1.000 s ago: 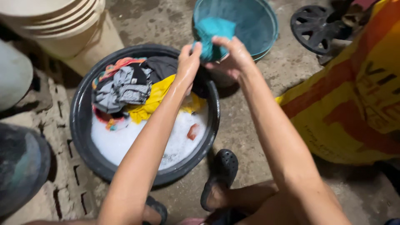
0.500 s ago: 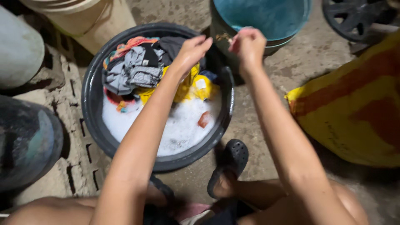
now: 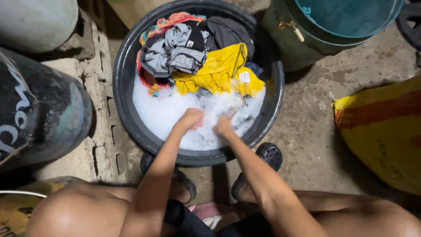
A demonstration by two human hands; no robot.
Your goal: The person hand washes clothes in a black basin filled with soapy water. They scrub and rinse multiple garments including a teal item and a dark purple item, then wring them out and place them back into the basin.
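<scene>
Both your left hand and right hand sink, curled, grip hidden, into suds in the black basin; yellow garment just beyond, yellow-orange sack at right

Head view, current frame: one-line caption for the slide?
Both hands, left hand and right hand, plunged into suds in a dark wash basin, with a yellow garment and grey clothes heaped behind.
</scene>
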